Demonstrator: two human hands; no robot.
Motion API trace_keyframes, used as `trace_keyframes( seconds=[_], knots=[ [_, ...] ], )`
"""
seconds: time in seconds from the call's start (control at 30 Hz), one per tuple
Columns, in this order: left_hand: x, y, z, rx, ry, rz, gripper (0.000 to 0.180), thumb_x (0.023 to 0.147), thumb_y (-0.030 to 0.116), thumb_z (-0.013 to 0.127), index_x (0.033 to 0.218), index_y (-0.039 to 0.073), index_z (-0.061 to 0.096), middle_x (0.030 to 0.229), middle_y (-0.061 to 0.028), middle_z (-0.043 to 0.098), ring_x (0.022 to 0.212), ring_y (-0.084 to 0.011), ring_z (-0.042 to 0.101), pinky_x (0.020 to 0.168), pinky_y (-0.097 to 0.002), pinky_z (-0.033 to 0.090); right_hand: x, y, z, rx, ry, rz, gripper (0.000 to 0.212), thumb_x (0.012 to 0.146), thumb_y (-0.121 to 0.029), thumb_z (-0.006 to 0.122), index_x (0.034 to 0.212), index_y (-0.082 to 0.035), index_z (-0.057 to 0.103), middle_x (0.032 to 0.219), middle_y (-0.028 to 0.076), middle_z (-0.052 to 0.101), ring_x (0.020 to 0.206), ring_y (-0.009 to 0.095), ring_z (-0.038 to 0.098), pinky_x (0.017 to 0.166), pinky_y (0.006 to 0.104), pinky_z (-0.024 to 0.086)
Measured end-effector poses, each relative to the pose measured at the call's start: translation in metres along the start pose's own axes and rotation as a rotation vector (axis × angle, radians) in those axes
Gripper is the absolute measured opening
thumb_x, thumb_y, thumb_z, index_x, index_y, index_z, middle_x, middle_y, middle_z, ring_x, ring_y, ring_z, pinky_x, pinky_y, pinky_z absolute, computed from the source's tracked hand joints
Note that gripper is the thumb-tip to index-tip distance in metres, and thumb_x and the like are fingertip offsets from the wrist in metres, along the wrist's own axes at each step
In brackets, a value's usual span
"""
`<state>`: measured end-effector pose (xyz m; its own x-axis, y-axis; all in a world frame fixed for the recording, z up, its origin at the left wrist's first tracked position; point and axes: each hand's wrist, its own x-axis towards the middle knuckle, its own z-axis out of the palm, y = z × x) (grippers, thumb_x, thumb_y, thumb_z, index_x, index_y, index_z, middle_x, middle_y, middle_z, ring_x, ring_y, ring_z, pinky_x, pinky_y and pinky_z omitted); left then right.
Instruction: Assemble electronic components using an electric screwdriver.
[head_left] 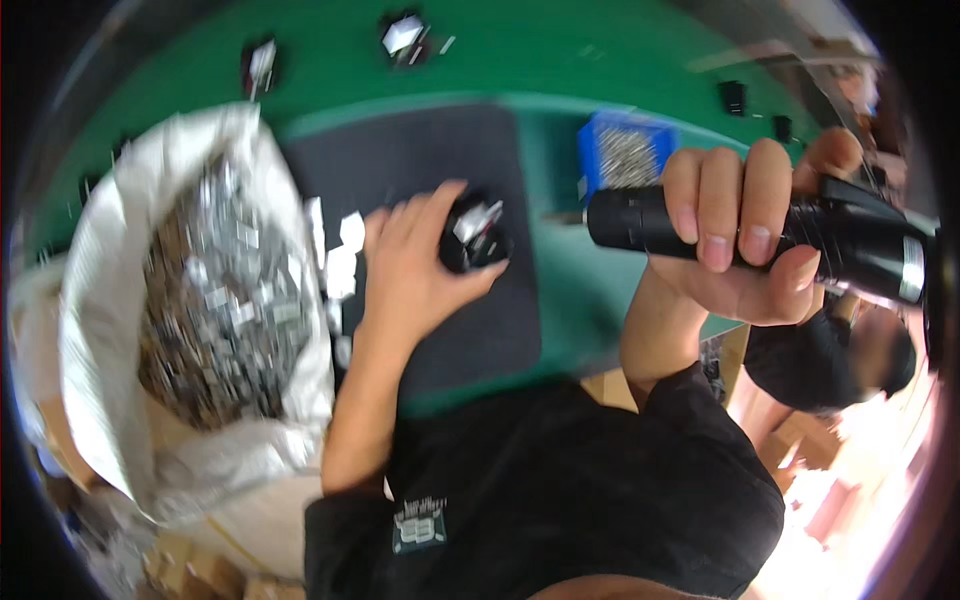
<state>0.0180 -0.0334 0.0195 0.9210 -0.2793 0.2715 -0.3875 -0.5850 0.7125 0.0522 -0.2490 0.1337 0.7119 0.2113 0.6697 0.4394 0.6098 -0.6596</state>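
My right hand [735,225] is wrapped round a black electric screwdriver [640,220], raised on the right with its thin bit pointing left. My left hand [420,260] grips a small black part [470,240] between thumb and fingers. That part rests on or just over a dark grey mat [470,345]; blur hides which. Something shiny and pale shows on its top. The screwdriver's bit is apart from the black part, to its right.
A white woven sack [95,330] full of small metal pieces [235,300] stands at the left. Beyond the screwdriver is a blue bin [590,160] of screws [630,155]. Small black parts [405,40] lie on the green table [560,50]. Another person [825,360] is at the right.
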Motion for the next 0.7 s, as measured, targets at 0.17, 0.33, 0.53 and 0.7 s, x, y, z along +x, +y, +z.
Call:
trace_keyframes(
  seconds=[0.17, 0.33, 0.53, 0.7],
  knots=[
    [0.002, 0.01, -0.01, -0.178, -0.059, -0.374, 0.069, 0.067, 0.021, 0.084, 0.126, 0.001, 0.054, 0.092, -0.0083, 0.064, 0.084, -0.0197, 0.058, 0.078, -0.0341, 0.047, 0.01, -0.029, -0.025, -0.031, 0.328, 0.128, 0.09, 0.087, -0.054, 0.065, 0.146, 0.001, 0.024, 0.074, 0.002, 0.053, 0.055, 0.012, 0.057, 0.052, 0.0265, 0.049],
    [0.084, 0.042, 0.018, -0.077, -0.018, -0.107, 0.071, 0.072, 0.018, 0.08, 0.131, -0.002, 0.047, 0.102, -0.0128, 0.064, 0.084, -0.0192, 0.059, 0.08, -0.0322, 0.049, 0.003, -0.057, -0.044, 0.043, 0.26, 0.366, 0.075, 0.09, -0.044, 0.066, 0.135, 0.005, 0.033, 0.076, 0.008, 0.06, 0.058, 0.014, 0.061, 0.054, 0.0269, 0.051],
    [0.166, 0.048, 0.078, 0.334, -0.167, -0.075, 0.076, 0.072, 0.027, 0.083, 0.133, 0.003, 0.044, 0.113, -0.016, 0.059, 0.105, -0.0295, 0.056, 0.091, -0.0409, 0.045, 0.003, -0.067, -0.04, -0.268, 0.127, 0.354, 0.062, 0.087, -0.04, 0.07, 0.124, 0.002, 0.044, 0.089, 0.009, 0.059, 0.088, 0.022, 0.062, 0.075, 0.036, 0.05],
    [0.178, 0.041, 0.082, 0.38, -0.286, -0.158, 0.087, 0.072, 0.022, 0.083, 0.143, 0.005, 0.036, 0.134, -0.0242, 0.046, 0.129, -0.0376, 0.042, 0.105, -0.046, 0.037, -0.001, -0.079, -0.049, -0.853, 0.041, 0.033, 0.068, 0.081, -0.033, 0.072, 0.129, 0.001, 0.039, 0.078, 0.021, 0.066, 0.073, 0.044, 0.066, 0.071, 0.0536, 0.051]
  ],
)
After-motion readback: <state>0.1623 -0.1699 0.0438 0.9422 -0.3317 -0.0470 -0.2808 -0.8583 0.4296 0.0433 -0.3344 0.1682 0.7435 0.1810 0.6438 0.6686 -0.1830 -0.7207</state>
